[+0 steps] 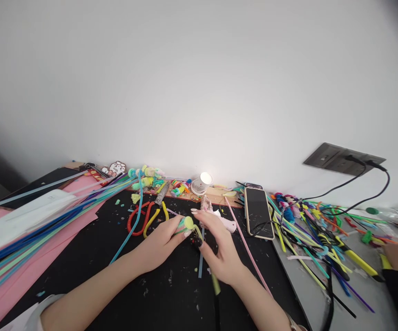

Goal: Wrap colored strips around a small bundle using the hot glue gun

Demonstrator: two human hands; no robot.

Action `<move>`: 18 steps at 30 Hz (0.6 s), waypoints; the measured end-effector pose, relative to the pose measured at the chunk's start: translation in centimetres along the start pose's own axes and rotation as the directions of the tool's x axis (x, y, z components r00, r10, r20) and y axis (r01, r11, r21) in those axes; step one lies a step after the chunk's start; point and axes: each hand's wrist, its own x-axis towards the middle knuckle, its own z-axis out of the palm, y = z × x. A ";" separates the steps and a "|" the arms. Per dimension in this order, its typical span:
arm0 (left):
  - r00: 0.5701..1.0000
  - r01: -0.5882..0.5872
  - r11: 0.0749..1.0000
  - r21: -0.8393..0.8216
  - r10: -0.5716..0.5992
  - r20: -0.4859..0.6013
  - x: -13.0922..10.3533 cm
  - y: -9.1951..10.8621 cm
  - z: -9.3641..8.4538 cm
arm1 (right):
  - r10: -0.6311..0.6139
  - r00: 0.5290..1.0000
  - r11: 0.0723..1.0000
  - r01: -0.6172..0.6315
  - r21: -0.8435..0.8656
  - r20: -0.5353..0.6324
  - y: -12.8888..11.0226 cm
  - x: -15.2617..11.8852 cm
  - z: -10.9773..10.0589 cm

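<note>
The left hand [164, 240] is closed on the roll [188, 223], which sits at its fingertips, on the right. The roll's long axis runs roughly left to right, its yellow end facing right. The right hand [222, 252] curves over a strip [216, 284]; whether it grips, I cannot tell.

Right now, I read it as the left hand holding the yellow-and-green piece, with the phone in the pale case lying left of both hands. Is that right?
Not quite: the phone in the pale case lies to the right of both hands, as the head view shows. The left hand does hold the yellow-and-green piece.
</note>
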 end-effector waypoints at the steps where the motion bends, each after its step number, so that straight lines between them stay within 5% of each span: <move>1: 1.000 -0.009 1.000 -0.011 0.010 0.006 0.0 0.0 0.0 | -0.049 0.998 0.998 0.050 -0.045 0.039 0.0 -0.1 0.0; 7: 0.999 -0.049 0.997 -0.063 0.050 0.022 0.0 0.2 -0.1 | -0.062 0.987 0.982 0.088 -0.168 0.150 0.3 -0.4 0.3; 18: 0.999 -0.046 0.999 -0.019 0.046 -0.023 0.0 -0.1 -0.1 | 0.006 0.982 0.990 0.022 -0.141 0.190 0.1 -0.5 0.6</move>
